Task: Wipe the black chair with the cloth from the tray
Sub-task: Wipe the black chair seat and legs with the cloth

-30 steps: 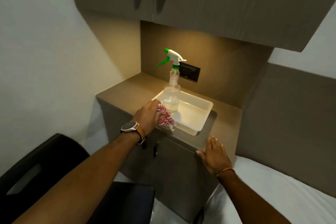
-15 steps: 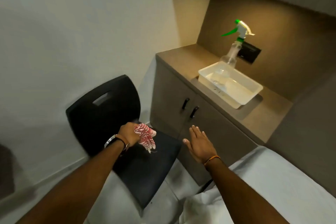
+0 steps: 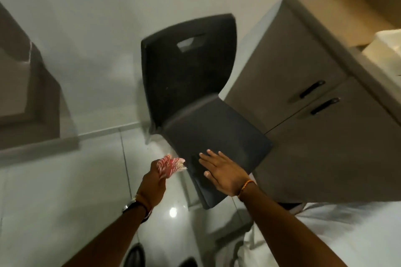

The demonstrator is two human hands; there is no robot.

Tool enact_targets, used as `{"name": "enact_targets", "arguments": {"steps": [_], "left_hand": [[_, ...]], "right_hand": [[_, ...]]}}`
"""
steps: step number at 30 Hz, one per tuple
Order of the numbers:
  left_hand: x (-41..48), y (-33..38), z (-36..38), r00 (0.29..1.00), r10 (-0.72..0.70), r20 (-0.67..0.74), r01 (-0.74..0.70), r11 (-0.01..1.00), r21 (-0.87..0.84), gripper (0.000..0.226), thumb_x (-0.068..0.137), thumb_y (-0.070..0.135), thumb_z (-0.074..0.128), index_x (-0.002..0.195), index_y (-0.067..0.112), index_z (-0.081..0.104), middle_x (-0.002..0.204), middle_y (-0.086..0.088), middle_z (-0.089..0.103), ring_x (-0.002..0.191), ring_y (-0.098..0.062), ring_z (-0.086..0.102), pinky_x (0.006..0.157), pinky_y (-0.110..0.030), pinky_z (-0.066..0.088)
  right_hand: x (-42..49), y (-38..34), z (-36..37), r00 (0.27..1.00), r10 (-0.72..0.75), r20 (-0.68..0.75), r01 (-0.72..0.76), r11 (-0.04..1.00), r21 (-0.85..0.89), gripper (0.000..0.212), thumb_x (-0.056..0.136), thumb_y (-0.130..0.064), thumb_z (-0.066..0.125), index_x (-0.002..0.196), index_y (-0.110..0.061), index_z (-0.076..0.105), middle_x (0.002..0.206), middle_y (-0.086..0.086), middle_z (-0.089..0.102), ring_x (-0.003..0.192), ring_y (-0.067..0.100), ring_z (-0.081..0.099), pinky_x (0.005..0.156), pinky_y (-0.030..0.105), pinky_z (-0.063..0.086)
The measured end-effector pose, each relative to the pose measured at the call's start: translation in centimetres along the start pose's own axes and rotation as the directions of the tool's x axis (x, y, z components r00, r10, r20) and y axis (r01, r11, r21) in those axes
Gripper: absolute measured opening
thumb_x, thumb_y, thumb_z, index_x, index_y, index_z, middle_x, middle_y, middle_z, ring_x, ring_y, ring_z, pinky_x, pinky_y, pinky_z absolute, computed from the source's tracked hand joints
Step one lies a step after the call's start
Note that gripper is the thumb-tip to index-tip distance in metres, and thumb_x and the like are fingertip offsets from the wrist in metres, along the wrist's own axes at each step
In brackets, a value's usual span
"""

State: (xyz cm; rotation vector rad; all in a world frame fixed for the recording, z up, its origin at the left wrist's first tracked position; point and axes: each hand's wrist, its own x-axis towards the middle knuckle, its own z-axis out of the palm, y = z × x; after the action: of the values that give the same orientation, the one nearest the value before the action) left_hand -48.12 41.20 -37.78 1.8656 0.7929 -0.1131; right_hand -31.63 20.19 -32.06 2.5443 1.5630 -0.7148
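A crumpled red-and-white striped cloth is gripped in the left hand, whose fingers are closed around it; the bunched fabric is held just to the left of the near left corner of the seat of the black moulded plastic chair, above the floor, and whether it touches the seat edge cannot be told. The right hand is laid flat on the near part of the seat with its fingers spread and nothing held. The chair is seen standing against the white wall, a slot-shaped handle opening cut through its backrest; its legs are almost wholly hidden under the seat. A wristwatch is worn on the left wrist and a thin orange thread bracelet on the right. To the right of the chair a grey-brown cabinet with two black bar handles is seen. At the far right edge a white plastic tray rests on the cabinet top; it is cut off by the frame, so its contents cannot be made out. Glossy pale floor tiles are seen on the left, and white bedding at the near right. The whole view is softened by motion blur, and no writing or label can be read.
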Motion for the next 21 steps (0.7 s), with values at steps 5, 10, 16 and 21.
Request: {"name": "enact_targets", "arguments": {"steps": [5, 10, 16, 21], "left_hand": [[-1.5, -9.5, 7.7, 1.0, -0.002, -0.029, -0.004, 0.983, -0.181, 0.068, 0.097, -0.021, 0.049, 0.157, 0.01, 0.039, 0.15, 0.016, 0.052, 0.133, 0.017, 0.049, 0.113, -0.006, 0.034], [-2.8, -15.1, 16.6, 0.999, -0.032, -0.032, 0.026, 0.989, -0.149, 0.081, 0.09, -0.017, 0.058, 0.161, 0.013, 0.033, 0.152, -0.018, 0.056, 0.134, -0.033, 0.059, 0.108, -0.042, 0.051], [-3.6, -15.7, 25.3, 0.994, 0.056, 0.091, -0.016, 0.918, -0.395, 0.09, 0.102, 0.004, 0.05, 0.164, 0.048, 0.003, 0.172, 0.019, 0.02, 0.157, -0.007, 0.025, 0.126, -0.039, 0.03], [-3.8, -16.2, 28.5, 0.982, 0.13, 0.139, -0.037, 0.846, -0.532, 0.097, 0.097, 0.026, 0.059, 0.166, 0.038, -0.007, 0.176, 0.018, -0.002, 0.162, -0.007, 0.005, 0.131, -0.033, 0.016]], "right_hand": [[5.4, 0.9, 5.5, 0.978, -0.207, 0.037, 0.209, 0.973, -0.093, 0.053, 0.113, -0.037, 0.032, 0.163, -0.02, 0.03, 0.173, -0.003, 0.02, 0.162, 0.02, 0.004, 0.131, 0.043, 0.005], [7.7, 2.6, 11.3, 0.947, -0.307, 0.095, 0.319, 0.932, -0.173, 0.052, 0.111, -0.039, 0.033, 0.159, -0.02, 0.038, 0.172, -0.004, 0.023, 0.162, 0.022, 0.004, 0.129, 0.048, 0.012], [7.9, 3.1, 16.4, 0.954, -0.291, -0.066, 0.274, 0.942, -0.192, 0.053, 0.108, -0.042, 0.031, 0.154, -0.02, 0.046, 0.173, -0.002, 0.02, 0.162, 0.026, 0.001, 0.129, 0.055, 0.008], [7.9, 3.5, 17.3, 0.938, -0.311, -0.152, 0.287, 0.945, -0.159, 0.055, 0.108, -0.042, 0.027, 0.152, -0.019, 0.05, 0.171, 0.0, 0.026, 0.162, 0.028, 0.006, 0.128, 0.056, 0.009]]}}
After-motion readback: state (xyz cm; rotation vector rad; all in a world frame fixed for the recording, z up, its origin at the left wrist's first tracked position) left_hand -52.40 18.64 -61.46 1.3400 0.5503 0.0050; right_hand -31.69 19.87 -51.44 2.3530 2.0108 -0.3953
